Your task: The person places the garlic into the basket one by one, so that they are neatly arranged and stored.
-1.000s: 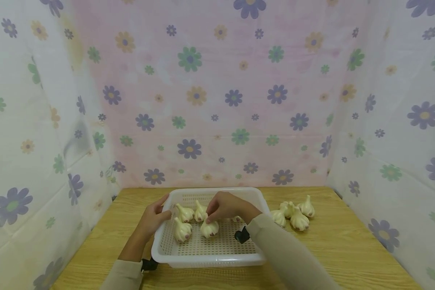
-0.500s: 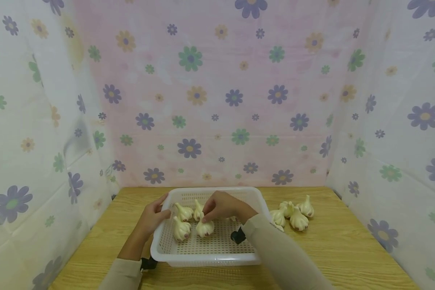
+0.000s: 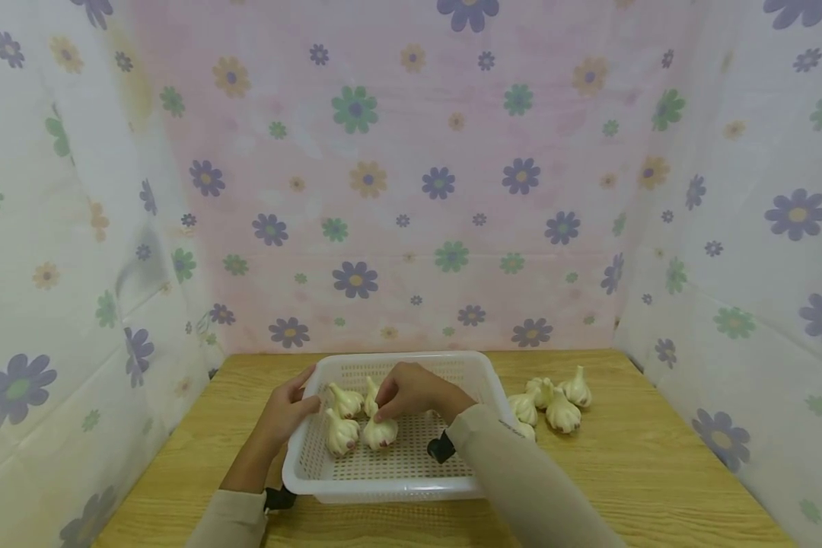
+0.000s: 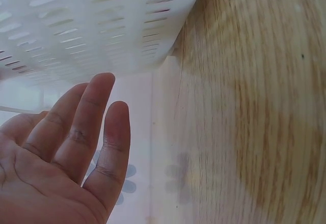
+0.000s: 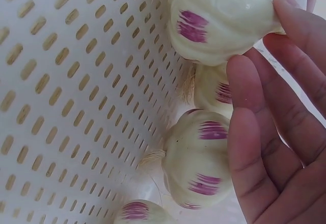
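My right hand reaches into a white perforated plastic basket and pinches a garlic bulb by its stem. In the right wrist view, thumb and finger meet at the neck of this bulb; its body has purple streaks. More bulbs sit in the basket's left part, one at the near left and one behind it. Another bulb is partly hidden by the right hand. My left hand holds the basket's left rim, thumb over it and fingers along the outer wall.
Several garlic bulbs lie clustered on the wooden table to the right of the basket. A right forearm crosses the basket's right side. Flower-patterned cloth walls the table at the back and both sides.
The right hand has moved slightly left with the pinched bulb, closer to the other bulbs in the basket. The left hand stays on the rim.
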The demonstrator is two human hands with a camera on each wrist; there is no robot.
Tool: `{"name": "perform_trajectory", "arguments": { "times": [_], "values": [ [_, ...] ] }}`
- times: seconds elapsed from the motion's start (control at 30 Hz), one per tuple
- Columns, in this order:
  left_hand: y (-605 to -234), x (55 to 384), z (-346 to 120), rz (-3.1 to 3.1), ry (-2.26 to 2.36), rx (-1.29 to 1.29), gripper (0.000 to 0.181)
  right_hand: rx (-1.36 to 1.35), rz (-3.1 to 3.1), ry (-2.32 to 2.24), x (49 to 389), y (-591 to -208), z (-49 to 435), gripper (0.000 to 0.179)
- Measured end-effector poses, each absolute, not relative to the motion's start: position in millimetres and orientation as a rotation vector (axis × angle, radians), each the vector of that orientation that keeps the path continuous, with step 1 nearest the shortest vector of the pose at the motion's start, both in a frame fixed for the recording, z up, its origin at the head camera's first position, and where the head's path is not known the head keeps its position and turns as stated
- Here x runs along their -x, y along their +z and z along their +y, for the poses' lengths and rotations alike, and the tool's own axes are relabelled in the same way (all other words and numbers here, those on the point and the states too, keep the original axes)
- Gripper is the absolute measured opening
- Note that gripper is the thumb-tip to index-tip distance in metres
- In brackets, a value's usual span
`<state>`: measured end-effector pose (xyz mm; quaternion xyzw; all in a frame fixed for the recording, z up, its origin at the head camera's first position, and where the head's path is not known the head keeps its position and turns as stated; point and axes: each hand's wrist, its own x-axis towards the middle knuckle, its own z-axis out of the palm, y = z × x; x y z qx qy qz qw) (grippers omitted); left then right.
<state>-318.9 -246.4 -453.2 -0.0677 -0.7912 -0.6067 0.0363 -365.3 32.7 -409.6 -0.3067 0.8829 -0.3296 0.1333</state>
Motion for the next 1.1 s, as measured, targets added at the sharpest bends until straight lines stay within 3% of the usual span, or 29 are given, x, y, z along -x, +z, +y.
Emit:
{"name": "perform_trajectory", "arguments": {
  "times": [0.27,0.6,1.1],
  "values": [
    [-452.6,317.5,-246.9,-2.419,-1.873,0.218,0.075,0.854,2.571,-0.940,361.2,-408.3,29.7,0.018],
    [-455.9,320.7,-246.4,-2.417,-1.874,0.188,0.074,0.849,2.538,-0.941,362.1,-412.5,30.4,0.008],
    [-457.0,322.7,-248.7,-2.406,-1.899,0.231,0.075,0.877,2.586,-0.814,358.9,-409.6,33.5,0.024]
  ]
}}
